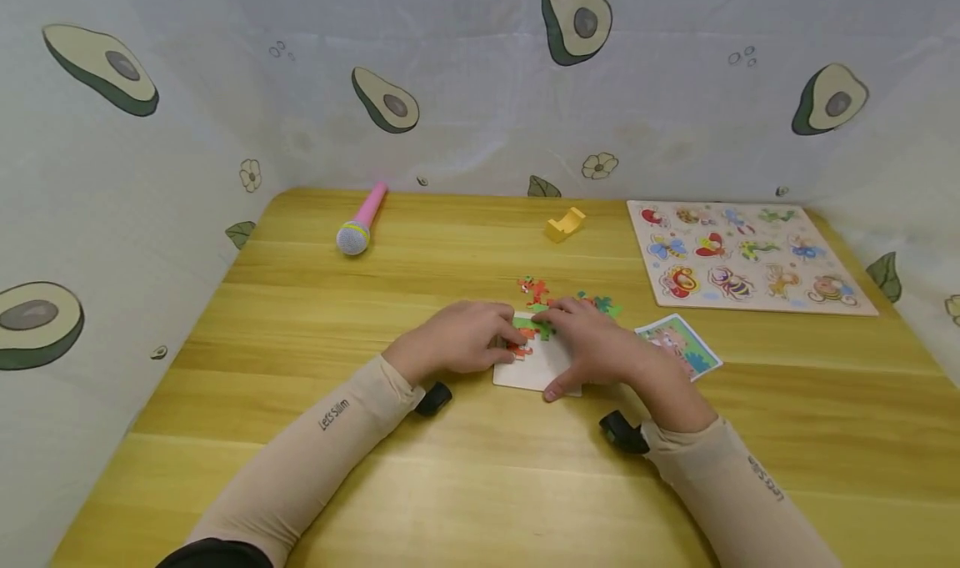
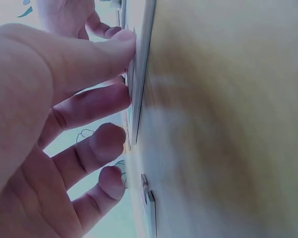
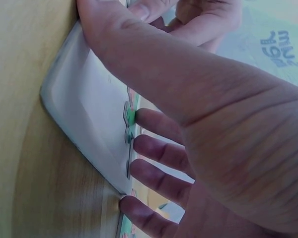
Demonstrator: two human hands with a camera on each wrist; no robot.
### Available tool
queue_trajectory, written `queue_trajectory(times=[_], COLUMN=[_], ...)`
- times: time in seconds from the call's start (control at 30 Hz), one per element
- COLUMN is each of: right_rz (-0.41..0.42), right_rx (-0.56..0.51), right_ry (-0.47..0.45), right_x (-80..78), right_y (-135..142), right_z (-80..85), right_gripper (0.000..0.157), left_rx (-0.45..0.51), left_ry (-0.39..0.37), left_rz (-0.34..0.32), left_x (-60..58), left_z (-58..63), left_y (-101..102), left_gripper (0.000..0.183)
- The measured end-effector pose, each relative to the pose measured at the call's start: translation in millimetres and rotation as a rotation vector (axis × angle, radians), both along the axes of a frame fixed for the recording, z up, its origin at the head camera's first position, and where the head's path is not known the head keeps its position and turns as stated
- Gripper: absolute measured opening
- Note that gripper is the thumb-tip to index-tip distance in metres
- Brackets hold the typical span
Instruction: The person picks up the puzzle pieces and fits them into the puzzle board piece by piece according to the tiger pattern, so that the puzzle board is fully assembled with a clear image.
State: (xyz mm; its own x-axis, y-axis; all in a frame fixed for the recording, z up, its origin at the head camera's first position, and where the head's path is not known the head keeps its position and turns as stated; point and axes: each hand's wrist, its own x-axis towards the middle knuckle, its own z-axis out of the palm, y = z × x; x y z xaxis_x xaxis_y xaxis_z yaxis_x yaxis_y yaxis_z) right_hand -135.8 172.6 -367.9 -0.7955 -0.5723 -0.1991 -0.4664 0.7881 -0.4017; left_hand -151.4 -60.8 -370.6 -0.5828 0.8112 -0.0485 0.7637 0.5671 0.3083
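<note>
A white puzzle board (image 1: 538, 374) lies in front of me with joined green and orange jigsaw pieces (image 1: 519, 351) on its far left part. From the left, my left hand (image 1: 467, 337) touches the pieces with its fingertips; its thumb rests at the board (image 2: 145, 64) in the left wrist view. My right hand (image 1: 600, 344) spans the board's right side, thumb at the near edge and straight fingers over the far part. In the right wrist view, its fingertips touch green pieces (image 3: 131, 115) and the board (image 3: 84, 94). Part of the pieces is hidden under the hands.
Loose jigsaw pieces, a red one (image 1: 536, 289) and a green one (image 1: 604, 304), lie beyond the board. A picture card (image 1: 693, 349) sits to the right. Farther back are a pink microphone (image 1: 362, 222), a yellow curved block (image 1: 566, 225) and an insect puzzle board (image 1: 750, 259).
</note>
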Motion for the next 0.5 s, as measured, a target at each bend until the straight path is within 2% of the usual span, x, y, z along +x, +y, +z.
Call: queue_trajectory(times=[0.13, 0.23, 0.5], right_rz=[0.005, 0.006, 0.003], right_rx=[-0.006, -0.009, -0.011], right_ry=[0.002, 0.0, 0.004], right_x=[-0.2, -0.8, -0.2], right_y=[-0.6, -0.4, -0.2], right_z=[-1.0, -0.6, 1.0], right_gripper=[0.109, 0.109, 0.108], left_rx=[-0.035, -0.066, -0.087], left_ry=[0.042, 0.09, 0.106], left_rz=[0.004, -0.016, 0.012], left_x=[2.4, 4.2, 7.2], left_z=[0.2, 1.8, 4.6], left_y=[1.4, 3.2, 4.7], left_gripper=[0.03, 0.028, 0.029])
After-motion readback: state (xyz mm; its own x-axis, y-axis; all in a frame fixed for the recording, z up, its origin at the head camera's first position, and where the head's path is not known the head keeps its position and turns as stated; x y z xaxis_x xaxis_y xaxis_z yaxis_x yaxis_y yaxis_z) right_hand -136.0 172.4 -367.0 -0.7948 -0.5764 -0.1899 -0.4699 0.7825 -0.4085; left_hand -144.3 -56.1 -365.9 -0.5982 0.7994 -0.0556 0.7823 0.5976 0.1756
